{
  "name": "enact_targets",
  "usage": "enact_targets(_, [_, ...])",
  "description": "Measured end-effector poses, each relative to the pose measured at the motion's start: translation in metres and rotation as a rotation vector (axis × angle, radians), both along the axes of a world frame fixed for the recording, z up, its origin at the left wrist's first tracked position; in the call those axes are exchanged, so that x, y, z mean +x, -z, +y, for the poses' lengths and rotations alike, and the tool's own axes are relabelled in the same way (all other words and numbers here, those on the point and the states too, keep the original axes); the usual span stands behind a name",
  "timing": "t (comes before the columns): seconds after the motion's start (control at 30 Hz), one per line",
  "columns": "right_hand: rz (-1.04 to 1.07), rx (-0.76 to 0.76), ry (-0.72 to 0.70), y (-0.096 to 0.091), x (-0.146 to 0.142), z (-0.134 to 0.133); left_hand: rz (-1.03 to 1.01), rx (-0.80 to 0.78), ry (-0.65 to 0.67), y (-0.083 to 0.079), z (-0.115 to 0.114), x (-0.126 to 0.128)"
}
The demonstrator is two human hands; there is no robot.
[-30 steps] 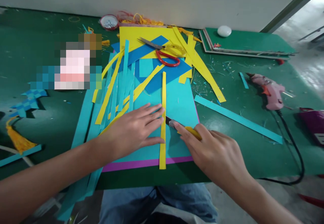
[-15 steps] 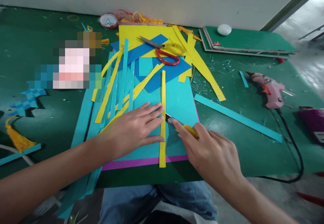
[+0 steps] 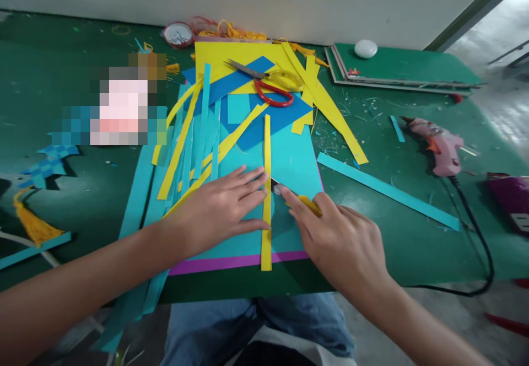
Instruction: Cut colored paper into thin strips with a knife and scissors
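My left hand (image 3: 217,209) lies flat with fingers spread on a light blue paper sheet (image 3: 293,162), its fingertips and thumb pressing the left edge of a long yellow paper strip (image 3: 266,156). My right hand (image 3: 339,239) is closed round a yellow utility knife (image 3: 295,198), forefinger laid along its back. The blade tip touches the right edge of the yellow strip, close to my left fingertips. A purple sheet edge (image 3: 215,264) shows under the blue one near the table's front.
Red-and-yellow scissors (image 3: 268,82) lie on yellow and dark blue sheets at the back. Loose yellow and blue strips (image 3: 185,140) fan out to the left. A long blue strip (image 3: 388,190) and a pink glue gun (image 3: 438,145) with its black cord lie right. Green boards (image 3: 400,68) sit far right.
My right hand has slid the knife up and left along the yellow strip, toward my left fingertips. My left hand has stayed pressed in place.
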State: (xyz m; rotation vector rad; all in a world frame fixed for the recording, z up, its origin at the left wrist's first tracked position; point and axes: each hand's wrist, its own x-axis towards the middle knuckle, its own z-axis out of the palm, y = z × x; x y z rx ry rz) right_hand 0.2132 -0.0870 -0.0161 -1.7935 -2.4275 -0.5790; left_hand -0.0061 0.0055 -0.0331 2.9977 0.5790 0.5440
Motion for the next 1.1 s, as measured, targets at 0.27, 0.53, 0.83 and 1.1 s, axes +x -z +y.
enact_targets(0.27, [-0.004, 0.037, 0.032, 0.001, -0.001, 0.021, 0.002, -0.032, 0.011, 0.0, 0.001, 0.001])
enact_targets(0.53, [-0.02, 0.033, 0.05, 0.0, -0.003, 0.037, 0.006, 0.002, 0.017, 0.0, 0.001, 0.0])
enact_targets(0.83, [-0.066, 0.03, -0.035, 0.002, 0.005, 0.03, -0.049, 0.003, -0.038, -0.004, 0.01, 0.005])
enact_targets(1.1, [-0.016, -0.017, -0.083, 0.003, 0.008, 0.006, 0.048, 0.09, -0.018, -0.004, 0.007, 0.006])
